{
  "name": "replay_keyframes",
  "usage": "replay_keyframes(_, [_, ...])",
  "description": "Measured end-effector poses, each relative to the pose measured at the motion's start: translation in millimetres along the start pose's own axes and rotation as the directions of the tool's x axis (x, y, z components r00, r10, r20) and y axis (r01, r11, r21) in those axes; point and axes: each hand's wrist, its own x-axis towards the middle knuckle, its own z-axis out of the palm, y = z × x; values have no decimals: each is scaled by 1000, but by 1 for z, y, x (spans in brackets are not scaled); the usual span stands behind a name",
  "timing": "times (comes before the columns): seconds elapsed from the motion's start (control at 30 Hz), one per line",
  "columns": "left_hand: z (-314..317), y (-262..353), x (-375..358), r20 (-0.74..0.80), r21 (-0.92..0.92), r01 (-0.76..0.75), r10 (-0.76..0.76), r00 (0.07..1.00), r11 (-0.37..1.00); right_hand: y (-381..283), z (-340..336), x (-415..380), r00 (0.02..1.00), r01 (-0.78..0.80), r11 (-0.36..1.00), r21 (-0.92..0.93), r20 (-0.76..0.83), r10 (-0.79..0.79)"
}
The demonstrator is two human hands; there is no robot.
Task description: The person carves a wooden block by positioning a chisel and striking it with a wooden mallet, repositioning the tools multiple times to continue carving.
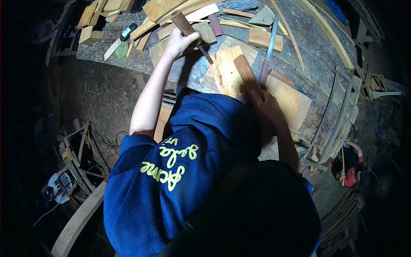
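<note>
My left hand (180, 43) is closed around a chisel (183, 24) with a thick wooden handle. Its dark blade slants down to the right, the tip over the edge of a pale wooden board (227, 78) that carries pencil lines. In my right hand (268, 106) is a wooden bat (245, 73), a flat-sided length of reddish-brown wood, raised at the board's right side. Just beyond it lies a long narrow metal blade (271, 46) with a brown handle. Another flat board (289, 103) rests under and beside my right hand.
Offcuts (92, 36) crowd the workbench's (128, 60) far left, beside a black-and-white device (127, 32). A wood block (265, 40) sits behind the marked board. Long curved strips (329, 36) lie at right. Other people are at the lower left (61, 186) and right (353, 173).
</note>
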Motion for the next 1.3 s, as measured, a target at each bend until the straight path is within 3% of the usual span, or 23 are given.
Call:
replay_keyframes(0.13, [1,3,-15,-24,-61,-55,54,998,997,-5,1,-5,999,-18,999,-35,-41,16])
replay_keyframes(0.37, [5,-1,-21,-155,-13,-172,168,974,985,14,9,5,1000,-10,997,-78,-25,8])
replay_keyframes(0.43, [3,0,-16,-43,-44,-49,48,998,998,19,14,9,998,9,994,-111,-63,-16])
replay_keyframes(0.53, [9,14,-22,-62,68,-65,69,996,996,1,0,0,998,-37,998,-53,53,40])
replay_keyframes(0.67, [9,14,-18,-33,11,-63,64,997,998,11,7,5,1000,-21,997,-77,10,22])
replay_keyframes(0.77, [8,12,-14,-11,73,-70,71,997,995,8,7,2,999,-36,997,-73,-3,36])
replay_keyframes(0.83, [9,11,-13,-44,172,-194,204,978,966,6,5,0,999,-36,999,-17,15,37])
replay_keyframes(0.97, [9,13,-17,-4,113,-153,154,988,982,-4,3,-5,995,-87,995,-45,36,89])
replay_keyframes(1.07, [12,1,-22,-38,105,-191,196,980,976,1,7,-5,994,-68,994,-88,-92,60])
replay_keyframes(1.13, [15,-2,-30,-64,61,-219,223,973,974,2,4,0,995,-87,996,-28,38,88])
replay_keyframes(1.23, [20,-1,-37,-134,32,-261,263,955,965,-3,0,-3,995,-75,997,-24,67,77])
replay_keyframes(1.3, [18,4,-38,-52,102,-166,172,984,981,5,6,2,998,-54,997,-54,33,56])
